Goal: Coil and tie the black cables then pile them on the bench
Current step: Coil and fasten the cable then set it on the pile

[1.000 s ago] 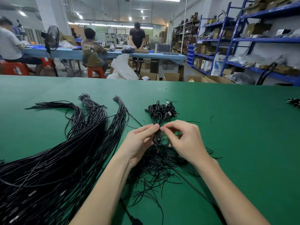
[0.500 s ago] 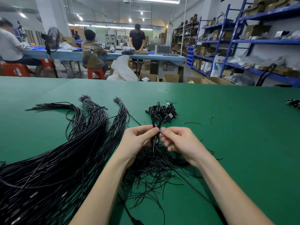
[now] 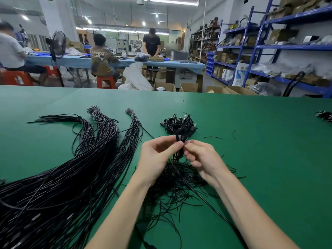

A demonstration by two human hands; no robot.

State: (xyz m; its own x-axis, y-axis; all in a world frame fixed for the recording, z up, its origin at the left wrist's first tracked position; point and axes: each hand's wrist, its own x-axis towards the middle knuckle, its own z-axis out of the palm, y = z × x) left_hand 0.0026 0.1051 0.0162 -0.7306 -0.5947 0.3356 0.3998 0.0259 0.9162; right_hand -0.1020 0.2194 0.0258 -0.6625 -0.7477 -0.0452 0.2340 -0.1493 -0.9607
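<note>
Bundles of long straight black cables [image 3: 75, 173] fan across the left of the green felt desk [image 3: 269, 159], far ends banded together near [image 3: 132, 115]. Right of them, left hand [image 3: 156, 155] held just above the desk, thumb and forefinger pinching the middle of a small coiled black cable [image 3: 181, 137]. Right hand [image 3: 203, 159] meets it from the other side, fingers [image 3: 190, 146] curled, pinching the same coil at its waist; whether a tie is between them cannot be told. Loose heap of thin black tie wires [image 3: 172, 186] lies on the desk under both hands and wrists. Pile of finished coiled black cables [image 3: 175, 123] sits just behind the held coil, on the desk. Few stray tie wires [image 3: 212, 137] further right. Another small black coil pile [image 3: 324, 115] at far right edge.
</note>
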